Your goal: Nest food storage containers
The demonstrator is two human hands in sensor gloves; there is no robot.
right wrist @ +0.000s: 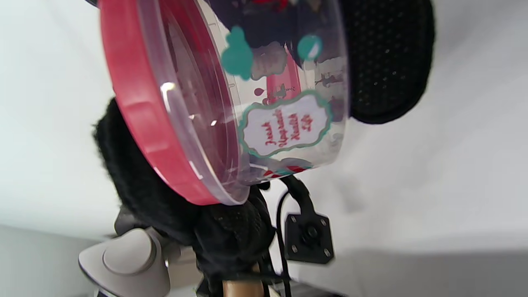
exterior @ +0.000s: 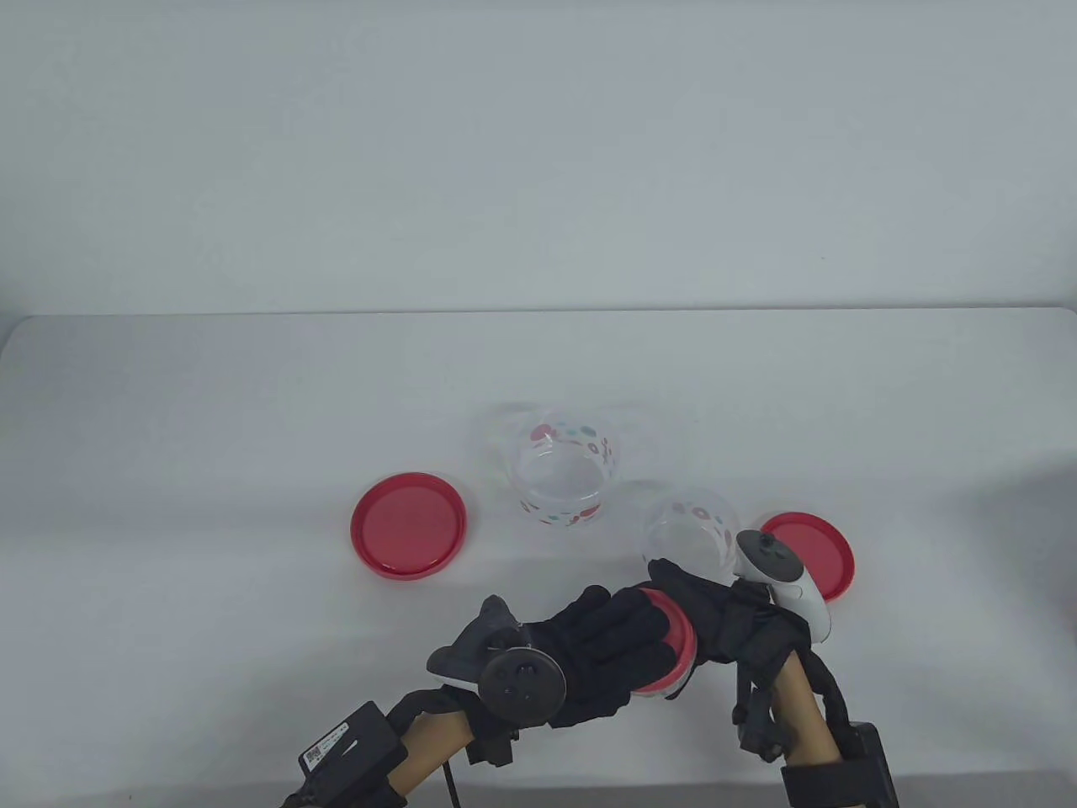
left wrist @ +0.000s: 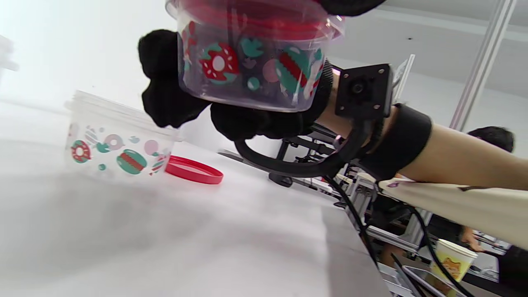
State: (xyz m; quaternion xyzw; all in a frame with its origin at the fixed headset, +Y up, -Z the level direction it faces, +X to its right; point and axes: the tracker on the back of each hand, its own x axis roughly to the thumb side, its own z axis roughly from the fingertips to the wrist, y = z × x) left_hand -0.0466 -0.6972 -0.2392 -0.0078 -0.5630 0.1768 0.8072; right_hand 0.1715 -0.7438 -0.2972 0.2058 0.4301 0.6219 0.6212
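A small clear patterned container (exterior: 677, 683) with a red lid (exterior: 677, 644) is held in the air between both hands, near the table's front edge. My left hand (exterior: 618, 627) grips the lid from the left. My right hand (exterior: 686, 589) grips the container's body from the right. In the left wrist view the container (left wrist: 251, 57) rests on the right hand's fingers (left wrist: 173, 99). In the right wrist view the lid (right wrist: 140, 103) sits on the tilted container (right wrist: 284, 123). Two open clear containers stand on the table, a larger one (exterior: 565, 473) and a smaller one (exterior: 692, 534).
A red lid (exterior: 408, 526) lies flat to the left of the open containers. Another red lid (exterior: 812, 551) lies to the right, partly behind the right tracker (exterior: 782, 581). The white table (exterior: 210, 421) ends at a wall behind.
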